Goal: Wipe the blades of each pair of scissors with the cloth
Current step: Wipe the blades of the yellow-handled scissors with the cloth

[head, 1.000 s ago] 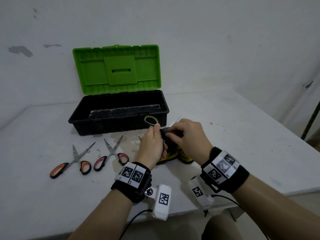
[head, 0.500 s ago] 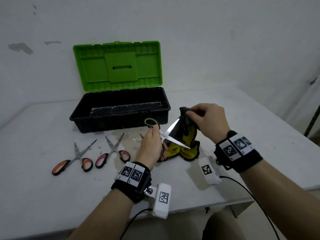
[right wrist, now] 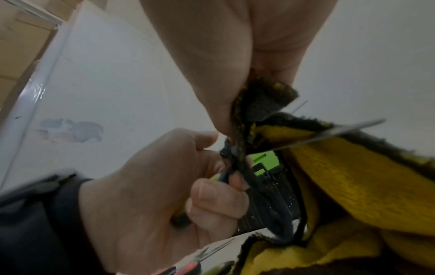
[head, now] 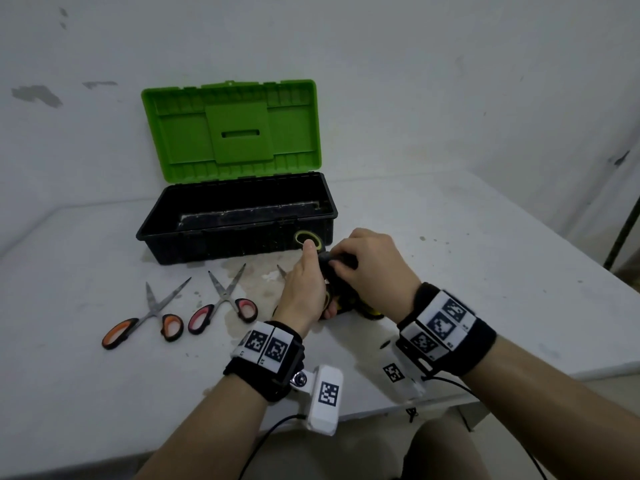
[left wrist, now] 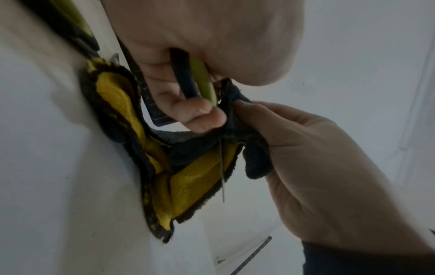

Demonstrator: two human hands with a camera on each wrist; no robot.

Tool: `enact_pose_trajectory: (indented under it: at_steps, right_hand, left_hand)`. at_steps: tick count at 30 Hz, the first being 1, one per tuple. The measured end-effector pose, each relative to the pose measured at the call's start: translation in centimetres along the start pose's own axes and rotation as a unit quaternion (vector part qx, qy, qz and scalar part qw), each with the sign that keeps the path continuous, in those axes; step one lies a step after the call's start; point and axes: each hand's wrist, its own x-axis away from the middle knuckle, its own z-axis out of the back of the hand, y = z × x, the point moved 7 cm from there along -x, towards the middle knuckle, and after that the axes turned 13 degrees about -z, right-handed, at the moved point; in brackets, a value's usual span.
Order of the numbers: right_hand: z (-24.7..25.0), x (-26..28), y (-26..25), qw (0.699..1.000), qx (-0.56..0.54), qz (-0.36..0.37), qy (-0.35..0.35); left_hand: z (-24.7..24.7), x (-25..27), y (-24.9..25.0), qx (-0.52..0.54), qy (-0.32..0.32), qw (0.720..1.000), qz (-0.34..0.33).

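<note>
On the desk (head: 485, 258), before the toolbox (head: 194, 233):
Left hand (head: 304, 289): grip closed on green-handled scissors (head: 307, 238).
Right hand (head: 374, 268): grip pinching cloth (left wrist: 188, 178) round one blade.
Spare scissors (head: 145, 317): lying left.

Dark grey and yellow terry cloth (left wrist: 195, 178): napped, matt, edges frayed and fuzzy. Green-handled scissors (head: 307, 238): thin bare steel blade, dull sheen; handle loops smooth plastic, black with green lining. Orange-handled scissors (head: 147, 318) and pink-handled scissors (head: 224, 301): grey metal blades, mottled and dull; handles glossy black plastic with coloured inserts. Open toolbox with black plastic base (head: 239, 220), matt, speckled with pale dust; bright green lid (head: 235, 129), smooth moulded plastic. White tabletop (head: 467, 271): smooth, matt, stained and scuffed.
</note>
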Motion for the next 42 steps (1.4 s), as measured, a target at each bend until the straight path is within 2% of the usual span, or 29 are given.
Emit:
enact_pose_trajectory:
  at_steps: [9, 12, 16, 22, 25, 27, 31, 36, 39, 42]
  right_hand:
    - [-0.1, 0.1, -0.3, 0.998, 0.011, 0.042, -0.038]
    - [0.3, 0.1, -0.4, 0.998, 0.012, 0.05, -0.035]
    - [0.5, 0.0, -1.1, 0.998, 0.016, 0.053, -0.012]
    - [-1.0, 0.7, -1.1, 0.994, 0.043, 0.065, -0.07]
    - [-1.0, 0.9, -0.5, 0.988, 0.073, 0.086, -0.109]
    - [-0.2, 0.9, -0.1, 0.991, 0.054, 0.087, -0.082]
    - [1.1, 0.7, -0.4, 0.997, 0.006, 0.076, 0.009]
    - [-0.1, 1.2, -0.5, 0.995, 0.017, 0.098, -0.009]
    - [0.0, 1.9, 0.6, 0.994, 0.026, 0.098, -0.029]
    - [1.4, 2.0, 1.2, 0.995, -0.028, 0.089, 0.021]
  left_hand:
    - [0.7, -0.1, 0.1, 0.031, 0.053, 0.998, -0.018]
    - [0.4, 0.1, 0.0, 0.077, 0.05, 0.996, 0.004]
    - [0.2, -0.2, 0.2, 0.033, 0.044, 0.998, -0.031]
    - [0.6, -0.3, 0.5, -0.006, 0.049, 0.997, -0.067]
    - [0.5, 0.2, 0.3, -0.001, 0.035, 0.999, -0.036]
    - [0.6, 0.3, 0.4, 0.003, 0.029, 0.999, -0.021]
    - [0.1, 0.4, 1.2, 0.021, 0.016, 0.999, -0.037]
    - [0.5, 0.3, 1.5, 0.008, 0.05, 0.998, -0.043]
    - [1.4, -0.1, 0.8, 0.022, 0.072, 0.997, -0.016]
    - [1.4, -0.3, 0.2, 0.037, 0.066, 0.997, -0.002]
